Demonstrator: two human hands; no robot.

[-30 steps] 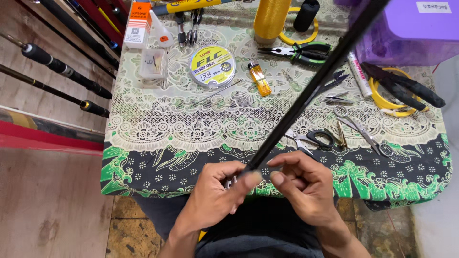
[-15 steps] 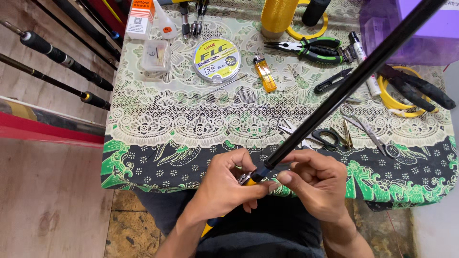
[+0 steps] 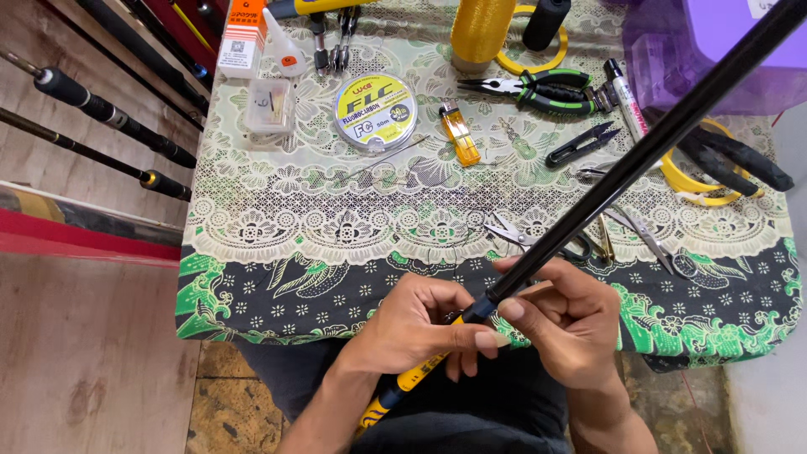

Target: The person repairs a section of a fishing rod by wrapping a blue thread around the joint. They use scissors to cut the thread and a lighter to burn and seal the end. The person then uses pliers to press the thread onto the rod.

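Black-and-yellow rod (image 3: 639, 160); green floral tablecloth (image 3: 277, 252)

Both forearms are bare, with no sleeves reaching the wrists. The left hand (image 3: 420, 324) and right hand (image 3: 567, 324) wear no gloves or rings. Dark trousers (image 3: 504, 412) cover the lap.

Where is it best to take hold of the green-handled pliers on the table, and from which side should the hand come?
Grip the green-handled pliers by the two padded handles, which point right, coming from above and from the right. They lie flat on the tablecloth with the thin metal nose pointing left toward the yellow thread spool, so the handles are the thick, free part. Both the left hand and right hand are on the black rod.
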